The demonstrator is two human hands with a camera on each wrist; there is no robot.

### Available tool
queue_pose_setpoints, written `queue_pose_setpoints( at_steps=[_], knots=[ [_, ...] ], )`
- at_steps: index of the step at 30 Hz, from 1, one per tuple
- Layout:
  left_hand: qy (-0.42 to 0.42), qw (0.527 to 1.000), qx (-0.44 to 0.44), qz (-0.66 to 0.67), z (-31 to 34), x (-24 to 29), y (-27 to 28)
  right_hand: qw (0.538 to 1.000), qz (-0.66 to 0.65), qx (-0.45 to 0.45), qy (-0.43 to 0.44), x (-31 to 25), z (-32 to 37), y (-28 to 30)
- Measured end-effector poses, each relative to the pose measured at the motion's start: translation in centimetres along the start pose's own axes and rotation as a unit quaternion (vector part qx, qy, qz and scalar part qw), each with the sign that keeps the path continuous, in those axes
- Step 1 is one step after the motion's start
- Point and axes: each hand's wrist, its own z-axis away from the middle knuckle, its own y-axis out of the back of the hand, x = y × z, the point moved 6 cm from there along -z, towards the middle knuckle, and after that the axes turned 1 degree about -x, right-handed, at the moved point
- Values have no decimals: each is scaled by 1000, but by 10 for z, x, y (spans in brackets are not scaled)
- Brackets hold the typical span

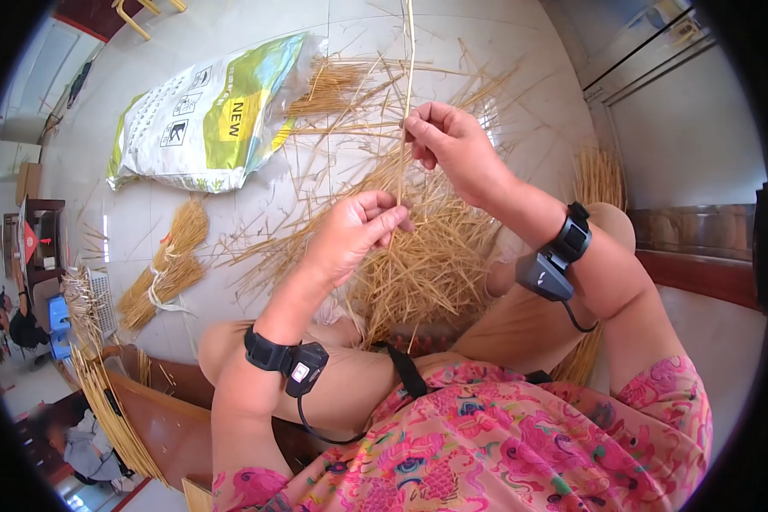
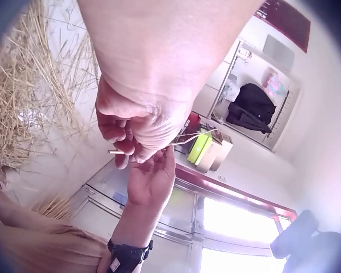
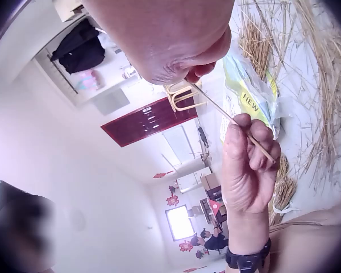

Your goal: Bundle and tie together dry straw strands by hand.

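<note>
A long, thin straw stalk (image 1: 410,51) runs up the head view through both hands. My left hand (image 1: 350,235) pinches it low down between thumb and fingers; the stalk's cut end (image 2: 116,152) pokes out past the fingers in the left wrist view. Farther along, my right hand (image 1: 456,145) grips the same stalk with curled fingers. Between the hands a bare stretch of stalk (image 3: 213,105) shows in the right wrist view. Below them, a loose heap of straw (image 1: 427,264) covers the floor between the person's legs.
A white and green plastic sack (image 1: 205,119) lies beyond the left hand, with a straw bundle (image 1: 333,85) at its mouth. Tied straw bundles (image 1: 166,264) lie at left, near a brown wooden box (image 1: 166,410). Metal-framed panels (image 1: 683,128) stand at right.
</note>
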Motion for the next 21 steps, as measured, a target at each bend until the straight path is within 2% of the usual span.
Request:
queue_pose_setpoints(
  at_steps=[4, 8, 9, 10, 21],
  knots=[
    [-36, 998, 20, -40, 1, 6, -1, 1000, -6, -4, 13, -9, 2, 0],
    [-89, 988, 95, -84, -1, 13, 9, 994, 64, -85, -10, 2, 16, -19],
    [-92, 988, 93, -82, -2, 13, 11, 990, 81, -114, -12, 10, 20, -24],
    [-95, 988, 92, -79, -2, 13, 13, 992, 48, -115, -10, 15, 25, -28],
    [-69, 989, 95, -87, 5, 20, 11, 984, 118, -130, -20, 7, 29, -27]
  ],
)
